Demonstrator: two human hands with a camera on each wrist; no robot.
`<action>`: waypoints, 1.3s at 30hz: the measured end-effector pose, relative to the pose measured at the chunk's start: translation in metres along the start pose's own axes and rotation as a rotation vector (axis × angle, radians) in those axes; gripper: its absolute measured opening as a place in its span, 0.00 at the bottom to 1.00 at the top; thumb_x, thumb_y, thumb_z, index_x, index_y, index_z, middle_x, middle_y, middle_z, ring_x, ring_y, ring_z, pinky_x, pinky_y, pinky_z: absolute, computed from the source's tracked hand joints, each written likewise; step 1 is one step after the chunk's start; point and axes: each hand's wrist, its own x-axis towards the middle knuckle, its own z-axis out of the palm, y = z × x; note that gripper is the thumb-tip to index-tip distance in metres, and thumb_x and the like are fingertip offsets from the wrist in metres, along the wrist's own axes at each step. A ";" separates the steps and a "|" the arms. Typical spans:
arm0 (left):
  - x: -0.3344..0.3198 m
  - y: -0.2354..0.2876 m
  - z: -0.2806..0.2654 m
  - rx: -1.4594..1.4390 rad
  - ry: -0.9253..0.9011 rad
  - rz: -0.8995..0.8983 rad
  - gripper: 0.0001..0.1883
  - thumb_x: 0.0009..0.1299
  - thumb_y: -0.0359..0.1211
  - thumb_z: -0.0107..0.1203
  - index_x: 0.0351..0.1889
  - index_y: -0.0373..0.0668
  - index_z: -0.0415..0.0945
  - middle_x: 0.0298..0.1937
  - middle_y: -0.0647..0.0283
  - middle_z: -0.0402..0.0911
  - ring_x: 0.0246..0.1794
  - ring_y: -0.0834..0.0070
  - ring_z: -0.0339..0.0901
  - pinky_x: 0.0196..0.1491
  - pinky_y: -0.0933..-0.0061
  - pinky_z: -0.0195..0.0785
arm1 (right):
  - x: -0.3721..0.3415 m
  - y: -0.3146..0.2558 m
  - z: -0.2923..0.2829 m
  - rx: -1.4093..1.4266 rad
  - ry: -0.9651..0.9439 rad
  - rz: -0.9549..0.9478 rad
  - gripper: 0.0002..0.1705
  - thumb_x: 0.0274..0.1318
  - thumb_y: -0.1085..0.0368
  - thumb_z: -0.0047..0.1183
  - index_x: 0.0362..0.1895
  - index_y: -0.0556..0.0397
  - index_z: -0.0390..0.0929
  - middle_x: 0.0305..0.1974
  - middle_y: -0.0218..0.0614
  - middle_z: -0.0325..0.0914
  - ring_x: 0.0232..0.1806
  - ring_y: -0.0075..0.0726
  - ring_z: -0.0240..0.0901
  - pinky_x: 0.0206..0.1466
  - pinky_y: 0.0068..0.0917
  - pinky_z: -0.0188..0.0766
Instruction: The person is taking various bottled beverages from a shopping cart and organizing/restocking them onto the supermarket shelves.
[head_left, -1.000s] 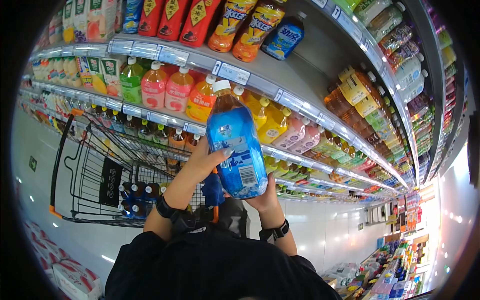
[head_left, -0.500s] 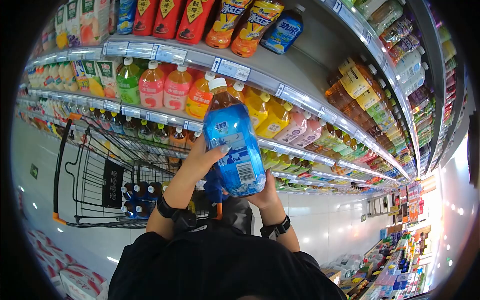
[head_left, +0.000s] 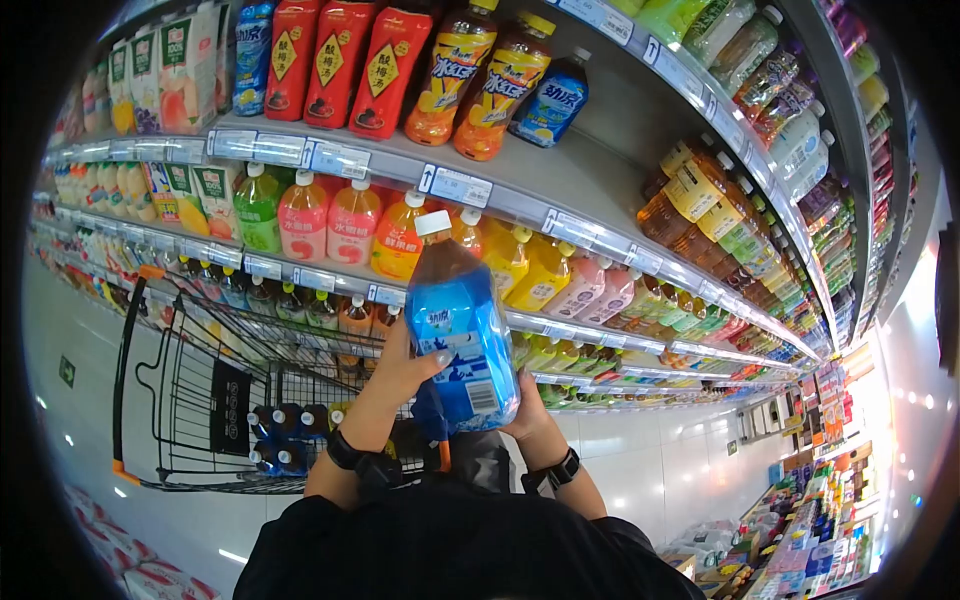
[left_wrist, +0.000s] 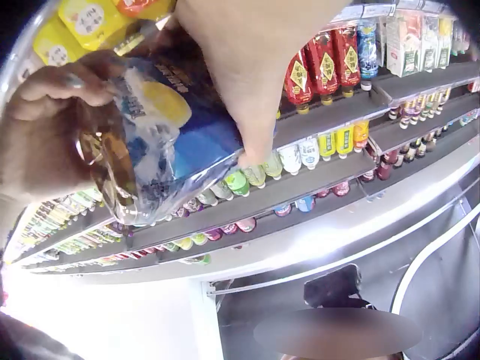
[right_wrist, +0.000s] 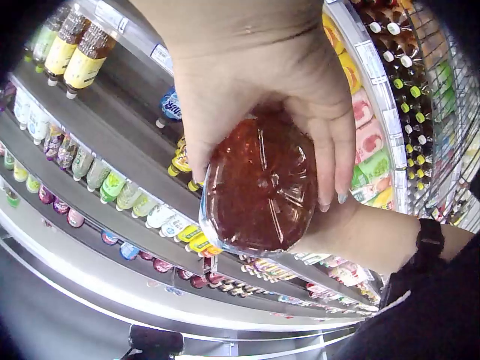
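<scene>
Blue-labelled bottle [head_left: 450, 330]: leaning in the person's two hands, in front of the shelves; its white cap [head_left: 433, 224] is pointing up and away from the body, and its printed side with the barcode [head_left: 483, 398] is facing the wearer.

Left hand [head_left: 405, 362]: gripping the bottle at its side, the thumb lying across the label; the other fingers are going round behind, and from where I'm standing I cannot tell how far they are bending.

Right hand [right_wrist: 262, 82]: cradling the base, the thumb bearing on one side and the fingers, lying close together, curling round the other.

Cart [head_left: 150, 271]: standing to the person's left, carrying dark bottles with white caps [head_left: 287, 428] grouped low in its basket.

Shelf [head_left: 590, 165]: running across ahead of the hands, with another blue-labelled drink [head_left: 553, 102] standing beside orange-labelled tea bottles [head_left: 490, 100].

Holding it well: the base is probably taking most of the weight, so the lower palm wants to be staying squarely under it while the upper hand is only steadying.

Squeeze: the plastic is looking thin and glossy, so firm, even pressure would be serving better than a hard pinch, which could be denting the wall.

Reading angle: a small turn of the wrists, both moving together, would be freeing the print that the thumb is covering without twisting the bottle loose.
</scene>
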 end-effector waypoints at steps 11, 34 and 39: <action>0.006 -0.008 0.010 0.060 -0.219 -0.048 0.49 0.45 0.37 0.68 0.64 0.34 0.52 0.53 0.59 0.69 0.55 0.73 0.67 0.57 0.70 0.61 | -0.019 0.000 -0.030 0.024 0.011 0.007 0.47 0.42 0.50 0.63 0.63 0.56 0.56 0.59 0.47 0.65 0.59 0.49 0.64 0.62 0.48 0.61; 0.008 -0.014 0.018 0.133 -0.239 -0.192 0.47 0.50 0.35 0.65 0.66 0.35 0.49 0.55 0.58 0.68 0.55 0.74 0.66 0.57 0.71 0.60 | -0.025 0.026 -0.032 0.140 0.051 -0.094 0.48 0.42 0.43 0.59 0.63 0.56 0.58 0.59 0.47 0.65 0.59 0.50 0.64 0.62 0.49 0.59; 0.009 -0.018 0.012 0.135 -0.301 -0.138 0.45 0.52 0.35 0.64 0.65 0.34 0.49 0.55 0.58 0.67 0.55 0.74 0.65 0.57 0.71 0.60 | -0.027 0.025 -0.032 0.119 0.040 -0.081 0.47 0.43 0.45 0.59 0.64 0.55 0.57 0.59 0.47 0.65 0.59 0.50 0.64 0.62 0.49 0.59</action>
